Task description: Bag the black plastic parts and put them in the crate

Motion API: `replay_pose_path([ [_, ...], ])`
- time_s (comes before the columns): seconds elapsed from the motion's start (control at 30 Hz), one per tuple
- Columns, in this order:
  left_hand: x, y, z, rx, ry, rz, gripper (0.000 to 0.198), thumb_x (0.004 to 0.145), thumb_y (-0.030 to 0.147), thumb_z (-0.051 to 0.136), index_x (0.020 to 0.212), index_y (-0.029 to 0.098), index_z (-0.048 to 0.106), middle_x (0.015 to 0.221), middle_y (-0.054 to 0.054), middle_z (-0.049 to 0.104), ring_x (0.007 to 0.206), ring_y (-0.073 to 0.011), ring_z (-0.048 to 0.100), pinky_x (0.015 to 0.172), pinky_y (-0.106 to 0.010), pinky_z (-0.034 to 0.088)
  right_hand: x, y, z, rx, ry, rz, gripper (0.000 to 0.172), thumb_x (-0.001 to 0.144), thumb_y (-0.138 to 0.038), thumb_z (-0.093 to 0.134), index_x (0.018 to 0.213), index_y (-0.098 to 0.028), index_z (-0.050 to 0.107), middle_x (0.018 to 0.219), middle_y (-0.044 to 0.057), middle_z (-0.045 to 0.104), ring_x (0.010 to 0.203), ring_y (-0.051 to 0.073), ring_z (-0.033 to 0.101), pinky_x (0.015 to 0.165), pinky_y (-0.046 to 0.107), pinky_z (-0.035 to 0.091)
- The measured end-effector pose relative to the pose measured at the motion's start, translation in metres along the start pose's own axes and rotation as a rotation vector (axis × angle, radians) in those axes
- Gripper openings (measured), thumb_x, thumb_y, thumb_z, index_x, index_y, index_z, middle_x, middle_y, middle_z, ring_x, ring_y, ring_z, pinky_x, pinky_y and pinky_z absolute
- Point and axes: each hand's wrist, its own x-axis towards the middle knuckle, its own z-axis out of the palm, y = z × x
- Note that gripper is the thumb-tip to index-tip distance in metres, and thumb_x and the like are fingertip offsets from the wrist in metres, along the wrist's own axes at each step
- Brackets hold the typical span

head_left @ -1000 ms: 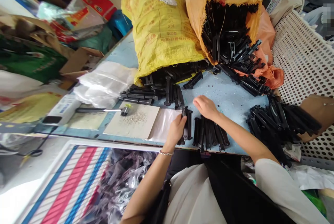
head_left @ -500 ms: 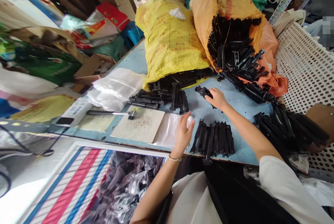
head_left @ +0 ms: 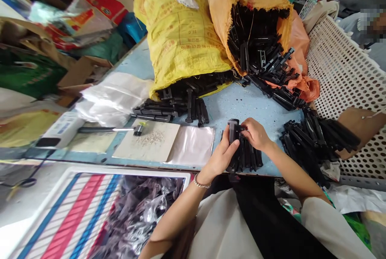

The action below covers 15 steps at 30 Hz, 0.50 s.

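Holding a black part over the near edge of the desk, the left hand in the head view is clasping it from the left, thumb lying along the near portion. The part is sitting between the two hands, its long axis running roughly from the near edge toward the far edge; how steeply it is tilting, I cannot tell. The right hand is meeting its right side close to the far end. The right fingers are curling inward there; whether they are gripping the part or only touching it, I cannot tell.

As to pose, the left forearm is slanting up and rightward from the body, while the right forearm is extending leftward, with the back of the hand facing up. Beneath and just right of the held part, a row of black parts is lying side by side along the near edge. Left of the hands, a translucent plastic bag is lying flat near that same edge, adjoining a pale board.
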Motion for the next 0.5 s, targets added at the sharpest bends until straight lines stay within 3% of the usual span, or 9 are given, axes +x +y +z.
replay_pose_path([
  [0.1, -0.009, 0.01, 0.002, 0.113, -0.006, 0.024, 0.074, 0.1, 0.048, 0.044, 0.16, 0.023, 0.009, 0.165, -0.01, 0.027, 0.151, -0.0293, 0.029, 0.123, -0.045, 0.026, 0.0, -0.002, -0.001, -0.096, 0.034, -0.125, 0.038, 0.102, -0.05, 0.035, 0.094, -0.021, 0.058, 0.086, 0.008, 0.061, 0.079, 0.023, 0.055, 0.074, 0.038, 0.045],
  [0.17, -0.012, 0.013, 0.004, 0.174, 0.01, 0.044, 0.075, 0.1, 0.047, 0.044, 0.161, 0.024, 0.007, 0.166, -0.011, 0.025, 0.149, -0.0302, 0.033, 0.122, -0.047, 0.028, 0.002, -0.008, 0.002, -0.055, 0.05, -0.101, 0.041, 0.101, -0.054, 0.036, 0.089, -0.022, 0.059, 0.082, 0.008, 0.06, 0.076, 0.022, 0.054, 0.072, 0.037, 0.044],
  [0.3, -0.007, 0.011, 0.001, 0.245, 0.081, 0.061, 0.076, 0.098, 0.049, 0.047, 0.16, 0.022, 0.013, 0.162, -0.014, 0.033, 0.147, -0.0326, 0.036, 0.12, -0.051, 0.032, 0.005, -0.023, 0.015, 0.359, 0.075, 0.284, 0.047, 0.101, -0.059, 0.034, 0.08, -0.023, 0.055, 0.07, 0.001, 0.053, 0.063, 0.017, 0.049, 0.062, 0.031, 0.042],
  [0.4, 0.004, 0.003, -0.009, 0.171, 0.167, 0.048, 0.072, 0.097, 0.05, 0.048, 0.158, 0.02, 0.023, 0.161, -0.012, 0.035, 0.15, -0.03, 0.032, 0.123, -0.046, 0.028, 0.001, -0.036, 0.025, 0.586, -0.049, 0.489, 0.053, 0.102, -0.061, 0.027, 0.077, -0.022, 0.053, 0.062, -0.002, 0.049, 0.055, 0.015, 0.046, 0.055, 0.028, 0.04],
  [0.5, 0.012, -0.008, -0.018, 0.064, 0.293, -0.007, 0.068, 0.098, 0.051, 0.046, 0.155, 0.019, 0.03, 0.16, -0.01, 0.038, 0.149, -0.0284, 0.033, 0.124, -0.044, 0.026, -0.015, -0.049, 0.034, 0.307, -0.203, 0.288, 0.049, 0.1, -0.061, 0.037, 0.084, -0.02, 0.059, 0.073, 0.003, 0.059, 0.068, 0.018, 0.055, 0.064, 0.031, 0.044],
])
